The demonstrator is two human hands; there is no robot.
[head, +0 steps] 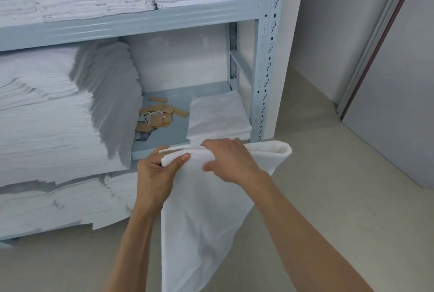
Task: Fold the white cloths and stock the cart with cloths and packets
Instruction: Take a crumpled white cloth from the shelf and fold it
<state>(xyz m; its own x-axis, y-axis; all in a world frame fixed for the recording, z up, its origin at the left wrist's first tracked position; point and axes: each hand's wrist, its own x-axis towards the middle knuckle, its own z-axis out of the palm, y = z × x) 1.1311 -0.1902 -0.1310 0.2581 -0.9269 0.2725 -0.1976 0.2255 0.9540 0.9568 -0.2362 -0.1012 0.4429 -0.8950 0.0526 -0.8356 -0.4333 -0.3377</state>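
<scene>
Cloth [206,216]: white, hung before shelf [164,148], top edge gathered for folding. Left hand [157,174] pinched its left corner; right hand [229,162] gripped the edge alongside. Folded cloth [218,118] and packets [157,115] lay on shelf, probably awaiting the cart.

— What do we have besides the work itself?
— We see a pale blue metal shelving rack [267,61] with slotted uprights, standing against a white wall [328,17]

— And below and to the side of it?
— We see a beige floor [328,174] running past the rack, and at the right a grey sliding door [404,94] set in a pale frame with a dark red edge
</scene>
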